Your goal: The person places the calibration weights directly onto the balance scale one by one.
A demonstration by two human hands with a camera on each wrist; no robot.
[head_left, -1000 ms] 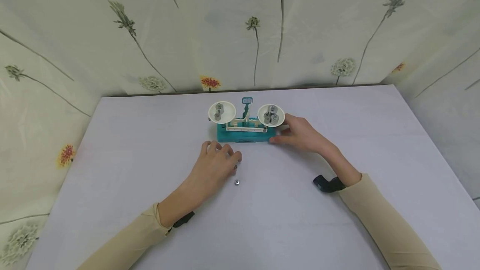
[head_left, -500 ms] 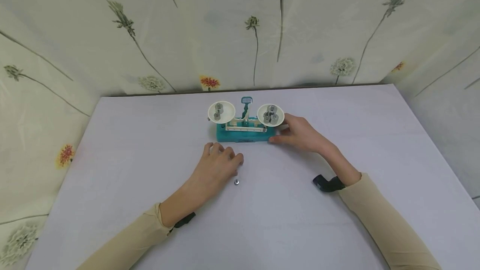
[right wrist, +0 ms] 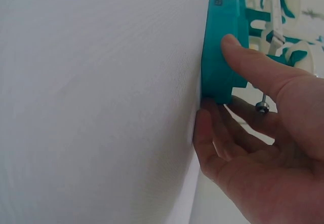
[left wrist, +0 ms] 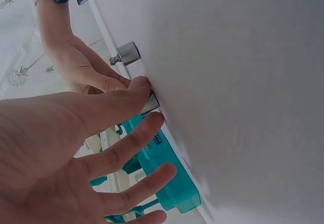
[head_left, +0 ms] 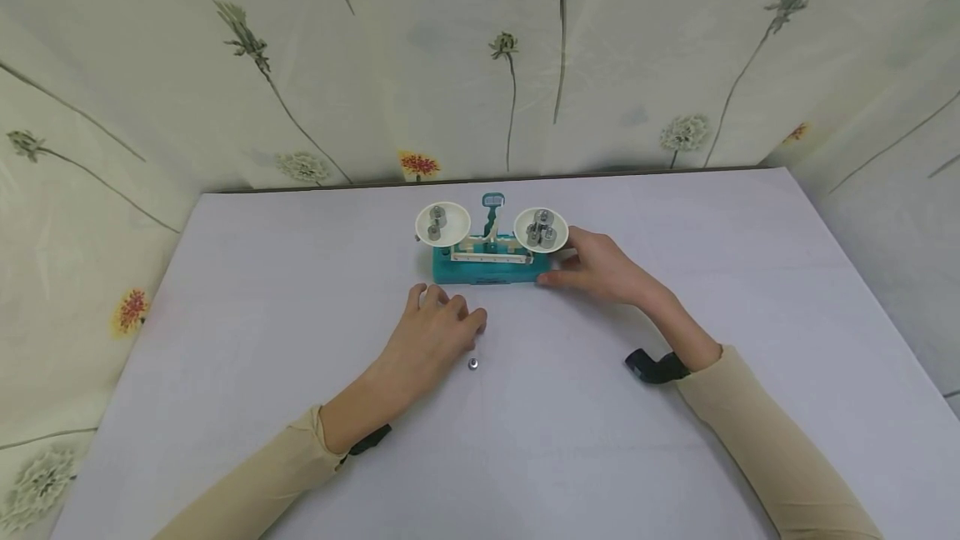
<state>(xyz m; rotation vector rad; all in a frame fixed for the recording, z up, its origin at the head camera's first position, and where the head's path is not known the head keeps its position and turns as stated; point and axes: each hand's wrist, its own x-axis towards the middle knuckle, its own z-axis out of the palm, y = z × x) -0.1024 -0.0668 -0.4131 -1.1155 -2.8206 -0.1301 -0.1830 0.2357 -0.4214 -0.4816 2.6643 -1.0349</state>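
A teal balance scale (head_left: 491,272) with two white pans stands at the back middle of the table. My left hand (head_left: 427,336) is in front of it, thumb and index finger at either side of a small metal weight (left wrist: 152,104), pinching it at the tabletop; the hand hides this weight in the head view. Another metal weight (head_left: 473,364) stands just nearer. My right hand (head_left: 600,269) grips the right end of the scale's base, its thumb (right wrist: 243,57) on the front and its fingers around the end.
Metal weights (head_left: 434,232) sit in the left pan (head_left: 456,222), and several more weights (head_left: 549,235) crowd the right pan (head_left: 561,223). A white cloth covers the table (head_left: 525,440). Behind it hangs a flower-patterned curtain (head_left: 450,90).
My left hand has shifted very slightly right, and its thumb and index finger have come to the weight, which the head view no longer shows. The right hand stays on the scale.
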